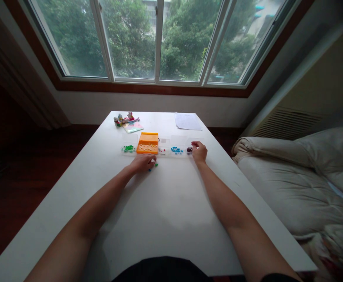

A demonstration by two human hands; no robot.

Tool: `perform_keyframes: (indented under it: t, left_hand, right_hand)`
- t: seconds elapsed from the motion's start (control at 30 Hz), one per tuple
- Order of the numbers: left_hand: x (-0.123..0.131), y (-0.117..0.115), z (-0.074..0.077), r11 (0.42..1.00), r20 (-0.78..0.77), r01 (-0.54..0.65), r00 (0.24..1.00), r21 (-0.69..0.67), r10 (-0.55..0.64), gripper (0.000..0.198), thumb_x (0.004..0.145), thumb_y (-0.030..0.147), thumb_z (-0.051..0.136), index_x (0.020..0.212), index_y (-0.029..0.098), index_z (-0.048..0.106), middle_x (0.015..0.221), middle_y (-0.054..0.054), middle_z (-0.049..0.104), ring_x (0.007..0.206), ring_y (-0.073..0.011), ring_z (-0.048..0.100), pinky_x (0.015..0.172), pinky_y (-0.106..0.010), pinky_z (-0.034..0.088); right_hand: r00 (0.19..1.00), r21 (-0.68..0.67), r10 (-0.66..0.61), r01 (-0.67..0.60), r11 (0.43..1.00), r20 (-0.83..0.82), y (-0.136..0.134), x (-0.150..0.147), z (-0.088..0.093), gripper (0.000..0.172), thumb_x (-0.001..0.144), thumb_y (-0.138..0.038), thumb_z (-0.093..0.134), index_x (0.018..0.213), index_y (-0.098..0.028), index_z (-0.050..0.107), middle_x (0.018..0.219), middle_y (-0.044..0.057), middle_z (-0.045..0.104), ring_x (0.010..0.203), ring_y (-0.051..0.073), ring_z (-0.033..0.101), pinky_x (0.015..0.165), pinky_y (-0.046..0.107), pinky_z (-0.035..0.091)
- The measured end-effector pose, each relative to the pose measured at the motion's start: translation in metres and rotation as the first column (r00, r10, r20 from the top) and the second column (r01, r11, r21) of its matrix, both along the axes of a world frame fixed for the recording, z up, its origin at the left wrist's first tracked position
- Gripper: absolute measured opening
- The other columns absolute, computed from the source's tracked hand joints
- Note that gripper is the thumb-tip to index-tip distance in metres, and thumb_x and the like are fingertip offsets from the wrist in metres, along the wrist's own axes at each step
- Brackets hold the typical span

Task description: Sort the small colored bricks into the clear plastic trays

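Observation:
My left hand (143, 162) rests on the table just in front of an open orange case (148, 148) with small pale pieces in it. Its fingers are curled together; whatever they hold is too small to make out. Beside the fingertips lie a green piece (156, 165) and a blue piece (149, 170). Over at the right, my right hand (200, 152) has its fingers bent and pinched at a clear box of dark brown pieces (189, 150). Anything between those fingertips cannot be made out.
Along the same row stand clear boxes with green pieces (128, 148), blue pieces (176, 149) and a few red and white pieces (164, 150). Small figurines (125, 118), a pastel card (133, 127) and white paper (188, 121) lie at the white table's (171, 203) far end.

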State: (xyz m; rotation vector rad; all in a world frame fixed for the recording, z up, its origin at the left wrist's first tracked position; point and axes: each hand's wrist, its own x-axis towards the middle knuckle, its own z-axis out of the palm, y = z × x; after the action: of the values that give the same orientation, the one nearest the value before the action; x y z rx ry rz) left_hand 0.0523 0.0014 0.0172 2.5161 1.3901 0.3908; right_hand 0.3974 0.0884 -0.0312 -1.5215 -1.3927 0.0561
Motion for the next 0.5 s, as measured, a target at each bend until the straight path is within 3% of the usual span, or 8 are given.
perform_keyframes:
  t: [0.33,0.5]
  left_hand:
    - [-0.022,0.011,0.007,0.995,0.039,0.041,0.999,-0.095,-0.038,0.028,0.084,0.021,0.051,0.1,0.025,0.074,0.088,-0.003,0.072,0.074,-0.0174,0.063,0.066,-0.025,0.043]
    - [-0.036,0.017,0.01,0.977,0.078,0.043,0.997,-0.21,-0.027,0.025,0.081,0.023,0.053,0.095,0.024,0.074,0.082,-0.001,0.072,0.069,-0.0155,0.063,0.062,-0.023,0.043]
  right_hand:
    - [0.997,0.045,0.024,-0.027,0.999,0.079,-0.011,-0.011,0.009,0.028,0.079,-0.014,0.045,0.089,-0.019,0.071,0.092,0.008,0.072,0.088,0.023,0.061,0.088,0.037,0.047]
    - [0.97,0.096,0.187,-0.203,0.975,0.153,-0.03,-0.037,0.026,0.024,0.082,-0.014,0.047,0.089,-0.018,0.07,0.092,0.008,0.069,0.09,0.023,0.061,0.088,0.038,0.047]
